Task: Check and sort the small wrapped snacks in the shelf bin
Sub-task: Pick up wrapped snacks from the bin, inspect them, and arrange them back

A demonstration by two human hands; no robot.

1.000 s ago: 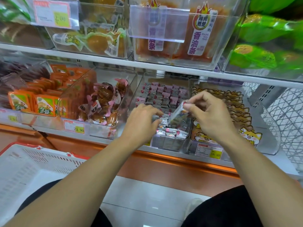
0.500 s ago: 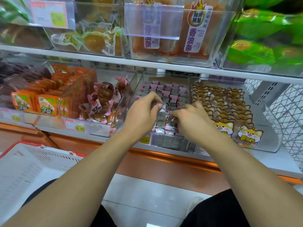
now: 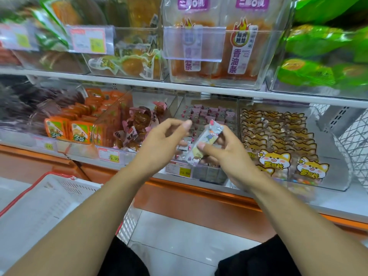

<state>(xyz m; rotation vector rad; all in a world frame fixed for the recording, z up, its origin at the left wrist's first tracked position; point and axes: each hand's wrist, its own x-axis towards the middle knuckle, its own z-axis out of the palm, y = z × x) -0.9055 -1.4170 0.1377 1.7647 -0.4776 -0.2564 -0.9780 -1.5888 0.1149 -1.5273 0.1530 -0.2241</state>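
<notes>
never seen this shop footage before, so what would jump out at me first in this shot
The right hand in mid-frame holds a small wrapped snack up in front of the clear shelf bin of pink-wrapped pieces, with the left hand beside it, fingers loosely curled and holding nothing. To the right, a bin of cartoon dog packets draws the eye; bright green bags fill the upper right shelf.

A shop aisle under even light: white shelf boards edged with an orange base rail, a white wire rack at right, pale floor tiles below.
</notes>
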